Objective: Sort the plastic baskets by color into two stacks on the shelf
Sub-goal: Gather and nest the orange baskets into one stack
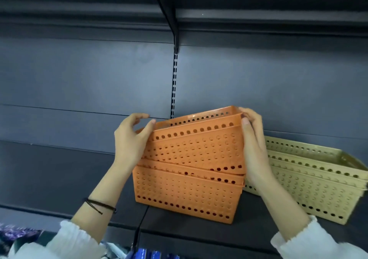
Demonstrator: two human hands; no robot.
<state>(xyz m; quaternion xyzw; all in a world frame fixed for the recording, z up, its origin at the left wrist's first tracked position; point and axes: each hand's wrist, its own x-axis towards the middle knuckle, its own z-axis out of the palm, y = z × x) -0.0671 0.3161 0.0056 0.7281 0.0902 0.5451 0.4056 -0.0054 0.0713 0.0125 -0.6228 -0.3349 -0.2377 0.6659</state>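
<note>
While both hands work at the orange stack, seen first: dark grey metal shelf (199,237) running beneath and beyond the hands, with a slotted upright (175,83) rising behind them. Directly below the hands, resting on that shelf: lower orange perforated plastic baskets (187,195), nested and level. Just right of the right hand, also on the shelf: stack of beige perforated plastic baskets (318,181), nested, standing close beside the orange pile; whether touching, unclear.

Between the hands: upper orange perforated plastic baskets (199,145), apparently two nested, tilted with the right end higher, sitting partly in the pile below and not yet seated.

Left hand (131,141): fingers curled and partly open, thumb pressed to the left end of the tilted baskets, the other fingers arched above the rim without closing. Right hand (254,149): wrapped around the right end, thumb on the front face, fingers over the far edge. On the left wrist, a thin dark band (99,205).

Judged as near the end: two colours already apart in two piles; left to do, pressing the tilted orange baskets down flush. No loose baskets in view, though more could lie out of frame.
</note>
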